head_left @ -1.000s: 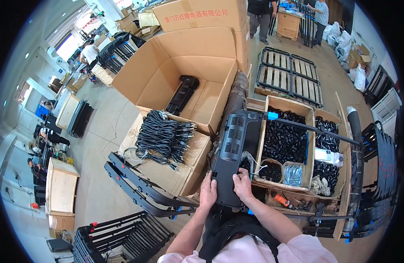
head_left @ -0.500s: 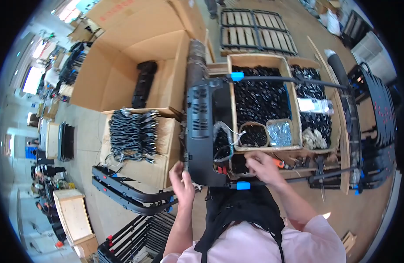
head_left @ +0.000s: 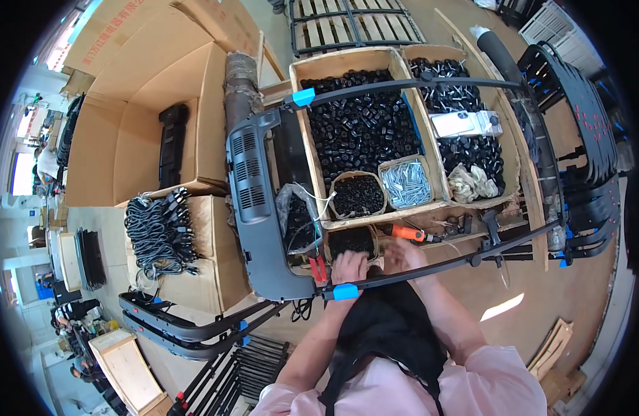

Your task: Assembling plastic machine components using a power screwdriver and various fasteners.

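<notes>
My left hand (head_left: 351, 266) is at the near edge of a small box of black screws (head_left: 351, 240), its fingers bent over the edge and the fingertips hard to make out. Just to its right is my right hand (head_left: 405, 257), fingers curled; whatever they may hold is hidden. Beyond the right hand lies an orange-handled power screwdriver (head_left: 407, 233). Around both hands stretches a black frame (head_left: 458, 262) with blue end pieces, joined on the left to a black plastic housing (head_left: 249, 194) with vent slots. Red-handled pliers (head_left: 318, 267) sit beside the housing.
A wooden tray (head_left: 300, 125) holds black plastic parts, with smaller boxes of black screws (head_left: 359, 195) and silver screws (head_left: 405, 184). Bundled black cables (head_left: 160, 232) lie on a carton at left, before a large open cardboard box (head_left: 136, 132). Curved black frames (head_left: 195, 326) stand below.
My left hand has left the housing's left side and come to the small screw box. My right hand has drawn back from that box to its right. The whole view has shifted.
</notes>
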A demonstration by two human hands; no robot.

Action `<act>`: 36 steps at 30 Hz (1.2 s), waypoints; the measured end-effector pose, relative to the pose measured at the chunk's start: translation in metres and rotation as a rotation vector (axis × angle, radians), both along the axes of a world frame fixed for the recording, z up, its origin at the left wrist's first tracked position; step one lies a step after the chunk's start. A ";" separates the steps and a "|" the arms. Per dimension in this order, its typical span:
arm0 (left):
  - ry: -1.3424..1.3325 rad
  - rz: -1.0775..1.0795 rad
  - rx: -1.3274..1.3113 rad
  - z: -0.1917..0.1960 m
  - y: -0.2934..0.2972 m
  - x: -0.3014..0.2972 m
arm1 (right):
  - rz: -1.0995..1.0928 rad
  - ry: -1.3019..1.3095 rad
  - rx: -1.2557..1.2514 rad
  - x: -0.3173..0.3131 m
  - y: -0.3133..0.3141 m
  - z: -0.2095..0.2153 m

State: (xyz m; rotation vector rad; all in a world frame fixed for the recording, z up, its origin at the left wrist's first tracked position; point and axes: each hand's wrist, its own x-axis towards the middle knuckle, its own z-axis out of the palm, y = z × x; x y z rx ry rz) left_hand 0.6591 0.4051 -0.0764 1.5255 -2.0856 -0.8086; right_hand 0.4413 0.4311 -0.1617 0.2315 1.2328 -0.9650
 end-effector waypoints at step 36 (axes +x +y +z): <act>0.789 0.172 1.178 -0.088 -0.065 0.005 | -0.187 -0.079 -0.192 -0.041 0.152 0.127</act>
